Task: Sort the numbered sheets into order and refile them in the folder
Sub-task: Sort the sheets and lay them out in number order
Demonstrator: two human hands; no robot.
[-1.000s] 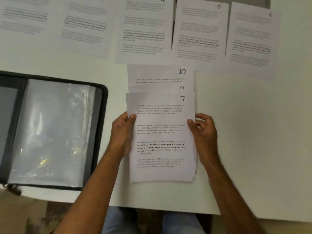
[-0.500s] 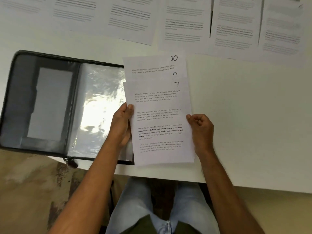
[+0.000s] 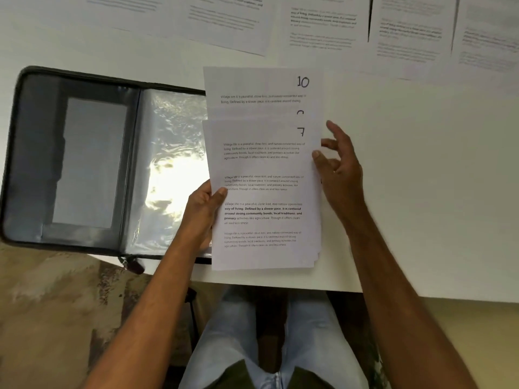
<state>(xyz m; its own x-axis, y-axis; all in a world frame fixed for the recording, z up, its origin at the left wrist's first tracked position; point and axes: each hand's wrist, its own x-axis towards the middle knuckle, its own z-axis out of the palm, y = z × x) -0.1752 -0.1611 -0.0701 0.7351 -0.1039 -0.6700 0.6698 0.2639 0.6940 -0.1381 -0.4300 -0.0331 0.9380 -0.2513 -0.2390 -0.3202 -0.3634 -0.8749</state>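
A small stack of printed sheets (image 3: 266,192) lies fanned near the table's front edge, the top one numbered 7. Behind it a sheet numbered 10 (image 3: 261,88) shows, with a sliver of another between them. My left hand (image 3: 203,211) grips the stack's left edge, thumb on top. My right hand (image 3: 338,164) is at the right edge with its fingers spread; only the thumb tip touches the paper. The black zip folder (image 3: 81,161) lies open to the left, its clear plastic sleeves (image 3: 171,169) partly under the stack.
Several more printed sheets (image 3: 323,26) lie in a row along the far side of the white table (image 3: 421,178). The table's front edge runs just below the stack. My legs in light jeans (image 3: 238,341) and the floor show beneath.
My right hand let go of the stack's right edge, opened, and moved up along it. The view shifted, so the folder now shows further right.
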